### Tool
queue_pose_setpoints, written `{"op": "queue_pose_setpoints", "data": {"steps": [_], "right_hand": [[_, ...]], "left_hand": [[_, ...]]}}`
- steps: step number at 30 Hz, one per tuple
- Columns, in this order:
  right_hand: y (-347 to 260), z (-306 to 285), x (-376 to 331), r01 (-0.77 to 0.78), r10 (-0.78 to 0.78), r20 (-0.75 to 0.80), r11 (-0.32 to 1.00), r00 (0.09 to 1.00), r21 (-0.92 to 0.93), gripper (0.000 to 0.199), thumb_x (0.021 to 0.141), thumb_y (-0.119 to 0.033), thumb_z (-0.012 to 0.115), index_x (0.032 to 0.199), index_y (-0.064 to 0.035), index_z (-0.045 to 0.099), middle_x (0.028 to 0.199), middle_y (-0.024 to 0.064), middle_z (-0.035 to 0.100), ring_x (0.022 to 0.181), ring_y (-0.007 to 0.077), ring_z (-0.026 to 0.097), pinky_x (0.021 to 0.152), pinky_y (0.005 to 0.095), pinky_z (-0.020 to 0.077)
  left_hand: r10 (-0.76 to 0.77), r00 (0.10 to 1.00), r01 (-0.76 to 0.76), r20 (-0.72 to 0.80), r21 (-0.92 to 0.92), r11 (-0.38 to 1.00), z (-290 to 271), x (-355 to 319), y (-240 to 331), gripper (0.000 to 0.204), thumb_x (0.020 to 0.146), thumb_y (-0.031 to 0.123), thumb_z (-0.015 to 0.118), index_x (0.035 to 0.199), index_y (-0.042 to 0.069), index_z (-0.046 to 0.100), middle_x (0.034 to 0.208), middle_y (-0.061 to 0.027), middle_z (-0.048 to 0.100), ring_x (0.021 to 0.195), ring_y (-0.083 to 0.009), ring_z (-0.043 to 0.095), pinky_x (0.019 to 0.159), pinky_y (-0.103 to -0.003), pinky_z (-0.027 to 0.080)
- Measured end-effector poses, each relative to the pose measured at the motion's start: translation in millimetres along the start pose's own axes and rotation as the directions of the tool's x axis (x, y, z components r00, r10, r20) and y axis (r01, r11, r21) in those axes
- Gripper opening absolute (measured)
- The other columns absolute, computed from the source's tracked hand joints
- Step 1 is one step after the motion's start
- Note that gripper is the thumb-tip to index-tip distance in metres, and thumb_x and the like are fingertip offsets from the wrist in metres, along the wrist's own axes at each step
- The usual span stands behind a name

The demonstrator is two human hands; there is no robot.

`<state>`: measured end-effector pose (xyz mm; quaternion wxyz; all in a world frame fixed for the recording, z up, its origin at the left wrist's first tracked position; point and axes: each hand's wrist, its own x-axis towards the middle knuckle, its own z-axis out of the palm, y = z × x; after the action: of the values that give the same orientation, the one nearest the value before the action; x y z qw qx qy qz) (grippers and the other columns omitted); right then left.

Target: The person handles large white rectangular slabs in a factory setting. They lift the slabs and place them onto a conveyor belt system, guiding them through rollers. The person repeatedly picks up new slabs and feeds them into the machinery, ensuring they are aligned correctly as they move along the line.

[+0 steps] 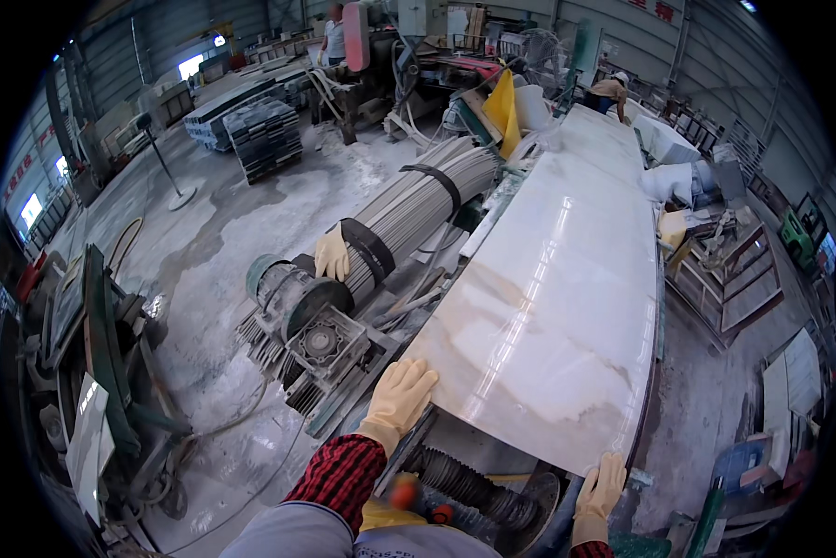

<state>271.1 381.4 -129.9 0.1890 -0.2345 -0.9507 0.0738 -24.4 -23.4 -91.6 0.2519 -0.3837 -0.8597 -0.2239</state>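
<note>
A long, glossy white stone slab (539,307) with tan veining stretches away from me on a machine bed. At its near left corner lies my left hand (401,398), in a cream rubber glove, fingers stretched out and touching the edge. My right hand (601,491), gloved alike, rests at the near right corner with its fingers extended against the slab. Neither thumb is seen wrapped under the stone. Below the slab's near edge show a dark ribbed bellows (478,488) and a round metal part (537,507).
Left of the slab sit a motor with gearbox (320,339) and a strapped bundle of grey strips (418,200), a spare glove (332,253) on it. A person (608,93) bends at the far end. A rusty frame (729,288) stands right; stacked slabs (261,139) lie far left.
</note>
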Motion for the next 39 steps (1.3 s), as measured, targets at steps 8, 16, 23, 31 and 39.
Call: {"op": "queue_pose_setpoints", "data": {"steps": [8,16,23,31,39], "right_hand": [[0,-2,-2,0.014,-0.014,-0.006,1.0,1.0,0.013,0.044,0.106,-0.017,0.056,0.141,0.0086,0.065,0.151,0.0358,0.059,0.143,0.0524,0.052,0.125,0.0611,0.0349],[0,1,-5,0.065,-0.064,-0.078,0.998,0.995,0.01,0.04,0.101,-0.011,0.059,0.135,0.009,0.065,0.142,0.0351,0.062,0.139,0.0548,0.054,0.12,0.0614,0.0386],[-2,-1,-8,0.049,-0.049,-0.071,0.999,0.996,0.0,0.04,0.1,-0.011,0.06,0.135,0.0088,0.065,0.143,0.0351,0.063,0.139,0.0547,0.055,0.121,0.0618,0.0384],[1,-1,-12,0.051,-0.051,-0.039,0.999,0.998,0.011,0.043,0.104,-0.017,0.058,0.139,0.0072,0.065,0.149,0.0345,0.06,0.142,0.0514,0.053,0.124,0.0622,0.0355],[0,0,-15,0.062,-0.061,-0.052,0.998,0.997,0.006,0.042,0.104,-0.016,0.058,0.139,0.0069,0.065,0.148,0.0343,0.06,0.142,0.0513,0.053,0.124,0.0619,0.0355]], "left_hand": [[-0.006,1.0,0.006,-0.013,0.026,1.0,-1,-4,2,0.034,0.088,0.013,0.073,0.121,0.011,0.066,0.126,-0.0122,0.063,0.117,-0.0332,0.061,0.101,-0.047,0.049],[0.008,0.999,-0.007,-0.04,0.025,1.0,-3,-2,3,0.029,0.089,0.011,0.072,0.118,0.011,0.065,0.122,-0.0111,0.063,0.112,-0.0317,0.062,0.098,-0.045,0.05],[-0.025,0.999,0.025,0.042,-0.014,1.0,-2,-11,1,0.039,0.09,0.01,0.072,0.128,0.008,0.067,0.132,-0.015,0.064,0.122,-0.0372,0.061,0.107,-0.049,0.049],[-0.012,1.0,0.013,0.008,-0.033,0.999,-1,-14,0,0.04,0.089,0.01,0.072,0.128,0.007,0.067,0.13,-0.015,0.063,0.121,-0.0379,0.061,0.106,-0.049,0.049],[-0.009,1.0,0.009,0.018,-0.011,1.0,-3,-15,1,0.039,0.088,0.01,0.072,0.127,0.008,0.066,0.129,-0.0146,0.063,0.119,-0.0371,0.06,0.103,-0.048,0.049]]}}
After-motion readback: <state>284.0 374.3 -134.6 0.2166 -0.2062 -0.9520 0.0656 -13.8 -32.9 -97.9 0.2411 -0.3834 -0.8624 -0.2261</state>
